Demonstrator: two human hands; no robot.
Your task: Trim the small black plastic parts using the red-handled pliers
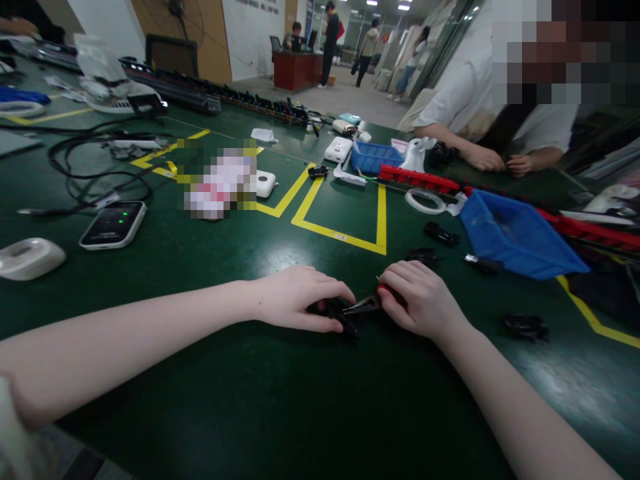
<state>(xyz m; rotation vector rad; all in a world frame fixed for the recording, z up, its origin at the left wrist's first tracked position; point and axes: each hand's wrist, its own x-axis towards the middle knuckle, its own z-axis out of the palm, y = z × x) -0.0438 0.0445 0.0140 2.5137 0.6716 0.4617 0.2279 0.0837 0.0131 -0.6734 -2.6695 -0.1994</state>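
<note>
Near the middle of the green table (280,400), my left hand (305,300) is closed around a small black part (345,319), its thumb and fingers on either side. My right hand (420,297) grips pliers (364,305) with a red handle, and their metal jaws point left and reach the black part. Whether the jaws are closed on it is too small to tell. Just behind my right hand lies another dark part (424,255). More black pieces (525,327) rest to the right.
A blue bin (520,233) stands at the right, near a red strip (425,177) and a white ring (425,201). Black cables (65,163) and a device with green lights (114,225) lie left. Across the table a person (500,120) handles something dark.
</note>
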